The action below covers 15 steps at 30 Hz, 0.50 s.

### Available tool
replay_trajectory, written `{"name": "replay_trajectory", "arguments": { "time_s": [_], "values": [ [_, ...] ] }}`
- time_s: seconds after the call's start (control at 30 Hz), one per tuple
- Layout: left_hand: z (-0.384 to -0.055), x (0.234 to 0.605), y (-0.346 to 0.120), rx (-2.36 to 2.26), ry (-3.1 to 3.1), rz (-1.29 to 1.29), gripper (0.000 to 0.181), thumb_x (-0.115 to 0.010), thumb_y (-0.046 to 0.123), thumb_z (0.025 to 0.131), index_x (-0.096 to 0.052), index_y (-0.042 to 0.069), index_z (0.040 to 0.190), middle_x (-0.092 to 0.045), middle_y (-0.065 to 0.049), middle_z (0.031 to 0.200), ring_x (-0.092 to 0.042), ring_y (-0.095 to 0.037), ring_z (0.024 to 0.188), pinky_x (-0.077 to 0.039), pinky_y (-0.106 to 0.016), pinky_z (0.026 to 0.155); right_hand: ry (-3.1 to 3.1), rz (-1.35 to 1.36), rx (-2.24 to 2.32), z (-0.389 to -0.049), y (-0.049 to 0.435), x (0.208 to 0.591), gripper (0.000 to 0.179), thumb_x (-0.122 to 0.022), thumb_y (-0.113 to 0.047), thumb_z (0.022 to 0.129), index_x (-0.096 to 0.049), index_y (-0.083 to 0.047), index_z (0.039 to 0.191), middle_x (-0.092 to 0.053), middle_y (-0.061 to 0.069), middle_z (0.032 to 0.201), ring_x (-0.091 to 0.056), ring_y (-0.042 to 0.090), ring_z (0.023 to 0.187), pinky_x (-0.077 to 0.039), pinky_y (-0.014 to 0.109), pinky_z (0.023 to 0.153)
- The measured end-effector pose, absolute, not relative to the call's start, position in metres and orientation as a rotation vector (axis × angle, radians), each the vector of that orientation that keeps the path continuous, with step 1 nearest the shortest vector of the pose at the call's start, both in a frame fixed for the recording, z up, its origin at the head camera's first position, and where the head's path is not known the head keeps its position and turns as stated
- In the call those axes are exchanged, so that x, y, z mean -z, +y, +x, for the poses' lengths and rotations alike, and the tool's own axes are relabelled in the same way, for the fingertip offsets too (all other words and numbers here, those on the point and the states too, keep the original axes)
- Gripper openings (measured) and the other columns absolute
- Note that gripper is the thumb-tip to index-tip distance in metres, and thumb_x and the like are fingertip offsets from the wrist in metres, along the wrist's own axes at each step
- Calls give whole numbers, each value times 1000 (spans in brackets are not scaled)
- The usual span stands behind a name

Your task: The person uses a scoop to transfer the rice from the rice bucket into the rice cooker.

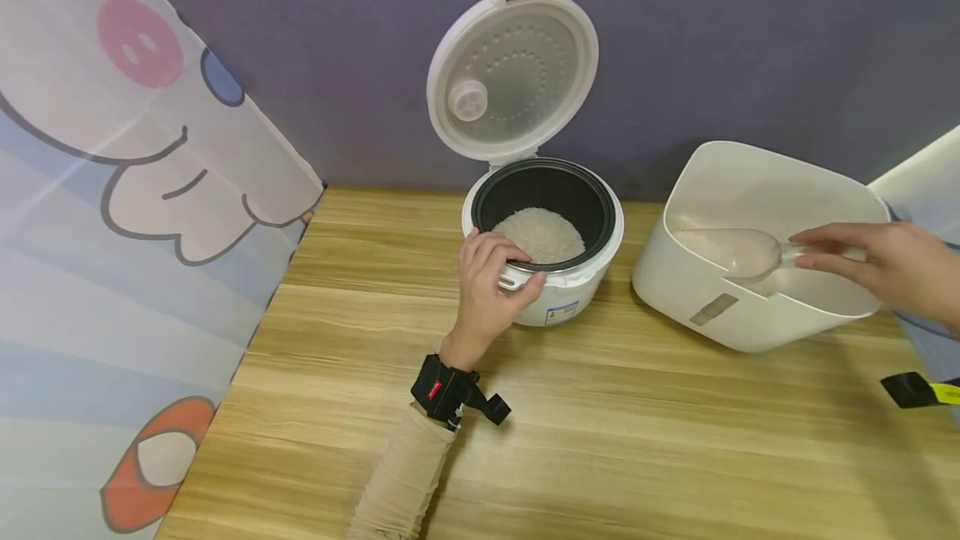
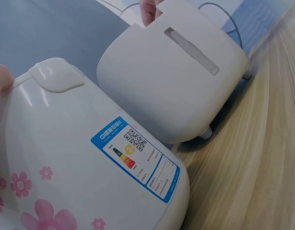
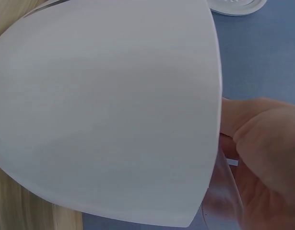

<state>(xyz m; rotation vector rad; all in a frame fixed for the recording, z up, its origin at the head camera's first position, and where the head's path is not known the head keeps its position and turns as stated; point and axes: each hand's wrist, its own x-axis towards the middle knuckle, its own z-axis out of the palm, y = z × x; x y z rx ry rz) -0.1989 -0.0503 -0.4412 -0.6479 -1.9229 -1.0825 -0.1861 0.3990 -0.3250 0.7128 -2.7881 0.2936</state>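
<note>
A white rice cooker [image 1: 592, 273] stands with its lid [image 1: 517, 73] raised, and white rice [image 1: 543, 236] lies in its dark inner pot [image 1: 585, 190]. My left hand [image 1: 487, 277] grips the cooker's front left rim, fingers bent over the edge and thumb at the front. In the left wrist view, the cooker's side shows pink flowers and an energy label [image 2: 137, 158]. To the right, my right hand [image 1: 885, 261] holds the handle of a clear scoop [image 1: 742, 252] inside a white rice bin [image 1: 697, 290]. The scoop overlaps the rice in the bin. The bin's wall hides part of that hand in the right wrist view.
Everything stands on a wood-grain table [image 1: 600, 432] against a grey-purple backdrop [image 1: 337, 48]. A cartoon-printed curtain [image 1: 172, 307] runs along the left edge. A black strap end with a yellow tag [image 1: 907, 390] shows at the far right.
</note>
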Motion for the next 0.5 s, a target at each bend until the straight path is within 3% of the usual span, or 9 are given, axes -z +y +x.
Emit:
{"name": "replay_trajectory", "arguments": {
  "time_s": [0.1,0.27,0.33,0.4,0.5],
  "values": [
    [-199,441,-51,1084,-1921,-645,32,-72,41,90,-66,10,86,-67,-8,96,-59,-30,106,-32,-53,113,-2794,693,-317,-187,401,325,29,-85,-22,84,-77,-4,104,-69,-15,73,-52,-9,61,-36,14,55],
    [-198,441,-51,1085,-1927,-636,32,-71,42,90,-66,10,86,-68,-7,95,-59,-29,106,-32,-52,114,-2816,621,-347,-184,404,326,28,-84,-17,85,-77,-2,107,-73,2,78,-51,-14,67,-35,11,56],
    [-198,441,-51,1085,-1928,-634,32,-71,42,90,-66,10,86,-67,-7,96,-59,-29,106,-32,-52,114,-2801,599,-399,-183,406,326,27,-84,-15,85,-77,-2,108,-74,-7,82,-49,-20,71,-35,10,56],
    [-198,441,-51,1081,-1931,-633,32,-71,42,89,-66,10,86,-67,-7,96,-59,-29,107,-32,-52,114,-2768,592,-450,-181,408,326,27,-84,-16,85,-77,-4,108,-70,-27,90,-46,-22,72,-35,10,56],
    [-198,441,-50,1073,-1933,-634,31,-71,41,89,-66,10,87,-67,-7,96,-59,-29,107,-33,-52,113,-2707,594,-503,-180,410,326,25,-84,-19,85,-77,-6,106,-46,-54,98,-43,-20,63,-33,14,53]
  ]
}}
